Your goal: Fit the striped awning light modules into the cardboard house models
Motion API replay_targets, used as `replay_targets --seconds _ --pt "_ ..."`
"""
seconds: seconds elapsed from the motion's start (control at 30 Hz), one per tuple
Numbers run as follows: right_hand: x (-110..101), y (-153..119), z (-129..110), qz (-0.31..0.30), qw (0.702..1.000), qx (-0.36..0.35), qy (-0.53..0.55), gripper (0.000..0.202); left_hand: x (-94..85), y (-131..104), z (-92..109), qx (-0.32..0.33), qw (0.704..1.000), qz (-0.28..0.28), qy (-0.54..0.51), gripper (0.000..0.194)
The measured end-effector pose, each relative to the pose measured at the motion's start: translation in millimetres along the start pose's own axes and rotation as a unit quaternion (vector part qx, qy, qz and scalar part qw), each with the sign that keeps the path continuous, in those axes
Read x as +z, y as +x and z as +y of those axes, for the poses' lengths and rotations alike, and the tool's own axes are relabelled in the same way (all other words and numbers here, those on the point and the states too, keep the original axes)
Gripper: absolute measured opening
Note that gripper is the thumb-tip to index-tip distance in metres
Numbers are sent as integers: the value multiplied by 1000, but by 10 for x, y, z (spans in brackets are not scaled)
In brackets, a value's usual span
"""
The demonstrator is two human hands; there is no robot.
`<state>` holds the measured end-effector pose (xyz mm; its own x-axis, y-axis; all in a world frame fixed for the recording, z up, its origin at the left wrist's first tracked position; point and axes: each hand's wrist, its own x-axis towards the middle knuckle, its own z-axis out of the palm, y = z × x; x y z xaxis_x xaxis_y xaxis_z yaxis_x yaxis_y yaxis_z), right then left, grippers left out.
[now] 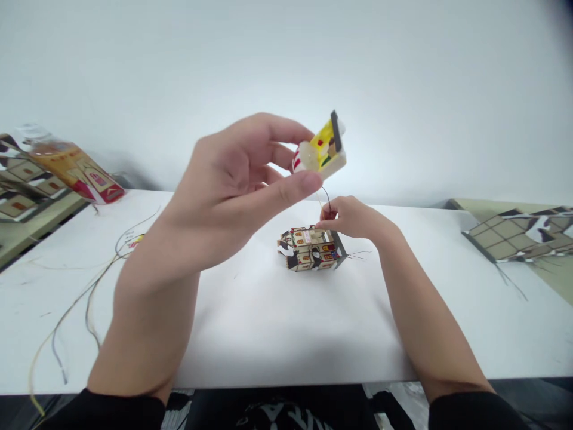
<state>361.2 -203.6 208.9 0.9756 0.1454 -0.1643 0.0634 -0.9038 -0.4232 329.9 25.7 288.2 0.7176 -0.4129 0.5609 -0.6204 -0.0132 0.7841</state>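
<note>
My left hand (242, 173) is raised above the table and grips a small yellow and white miniature piece (326, 149) with a dark edge and red-striped part, held between thumb and fingers. A thin dark wire (327, 194) runs down from this piece to my right hand (347, 218). The fingers of that hand are pinched together on the wire. Just below them, a miniature house (310, 249) with white snow-like patches and small orange windows lies on its side on the white table (286, 322). Fine wires stick out at its right end.
A tilted drink bottle (85, 170) is at the left, beside more miniature houses (31, 176). Loose wires (92, 286) trail over the table's left part, near a small red and yellow piece (135, 242). Another house model (523, 236) lies at the right. A wall stands behind.
</note>
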Motion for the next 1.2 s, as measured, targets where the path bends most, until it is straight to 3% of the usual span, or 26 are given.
replay_targets --seconds 0.2,0.4,0.6,0.7,0.83,1.07,1.2 --pt "-13 37 67 -26 999 11 -22 20 -64 35 -133 -77 987 -113 86 19" --pt "-126 38 181 -43 999 16 18 34 -120 43 -174 -100 964 -176 172 21" --pt "-214 -41 388 -53 996 21 69 33 -178 38 -117 -121 941 -222 225 27" --pt "-144 -100 560 -53 993 43 97 32 -214 34 -76 -139 931 -233 244 33" --pt "102 -168 730 -67 984 68 150 26 -208 29 -57 -162 919 -251 259 42" --pt "493 -152 731 -145 887 40 436 30 -108 17 -142 -190 904 -294 244 45" --pt "594 -133 733 -169 841 44 512 51 -102 32 -180 -198 897 -312 241 45"
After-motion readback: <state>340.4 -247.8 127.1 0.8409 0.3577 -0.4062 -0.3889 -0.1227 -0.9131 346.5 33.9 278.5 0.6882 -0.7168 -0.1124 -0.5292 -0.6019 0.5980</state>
